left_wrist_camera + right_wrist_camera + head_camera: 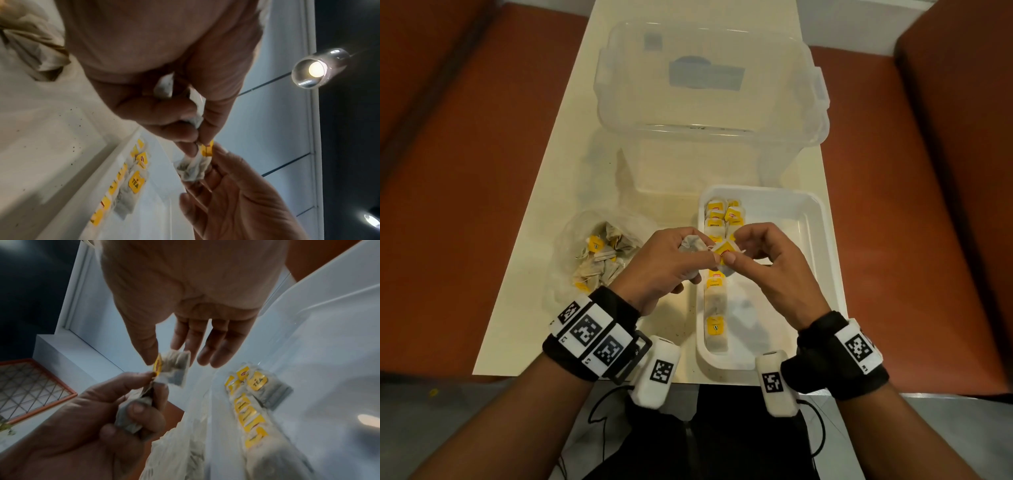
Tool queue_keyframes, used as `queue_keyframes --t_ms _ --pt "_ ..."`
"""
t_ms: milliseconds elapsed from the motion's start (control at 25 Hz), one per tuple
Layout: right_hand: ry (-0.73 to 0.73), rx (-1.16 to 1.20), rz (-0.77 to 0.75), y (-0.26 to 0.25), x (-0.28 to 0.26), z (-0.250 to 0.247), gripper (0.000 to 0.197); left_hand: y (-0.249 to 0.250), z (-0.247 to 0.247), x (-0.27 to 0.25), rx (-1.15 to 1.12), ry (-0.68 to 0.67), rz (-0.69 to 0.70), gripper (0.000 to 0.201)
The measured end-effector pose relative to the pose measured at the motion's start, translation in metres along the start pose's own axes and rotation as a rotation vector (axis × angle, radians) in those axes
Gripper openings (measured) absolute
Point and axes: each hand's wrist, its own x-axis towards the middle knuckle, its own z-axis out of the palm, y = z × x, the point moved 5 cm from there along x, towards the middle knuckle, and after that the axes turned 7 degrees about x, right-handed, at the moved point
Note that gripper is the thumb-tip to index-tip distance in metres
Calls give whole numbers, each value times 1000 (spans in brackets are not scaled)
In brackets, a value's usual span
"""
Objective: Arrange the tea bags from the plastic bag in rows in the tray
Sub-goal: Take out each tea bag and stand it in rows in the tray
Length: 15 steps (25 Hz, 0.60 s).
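Over the left edge of the white tray (811, 212), both hands meet. My left hand (707, 255) grips a small bunch of tea bags (691, 245) in its curled fingers. My right hand (736, 255) pinches one tea bag with a yellow tag (724, 256) between thumb and forefinger; its other fingers are spread. In the left wrist view, the left fingertips (191, 138) also touch that tea bag (192, 168) by its tag. A row of tea bags (715, 308) lies along the tray's left wall, with a few more beside its far end. The plastic bag (599, 260) of tea bags lies left of the tray.
A large clear storage box (709, 102) stands behind the tray and the bag on the cream table (524, 308). The tray's right part (784, 260) holds nothing. Red-brown seating lies on both sides of the table.
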Motion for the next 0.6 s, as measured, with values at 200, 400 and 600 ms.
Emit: queue_keyframes --t_ms 200,400,600 --pt "-96 41 74 6 3 -9 7 -3 3 0 -2 9 -16 6" --pt "195 77 234 34 18 -54 9 -18 -14 -1 -170 104 -83 3" --pt "-79 -201 424 56 32 -41 3 -24 -22 -3 -248 128 -111 9"
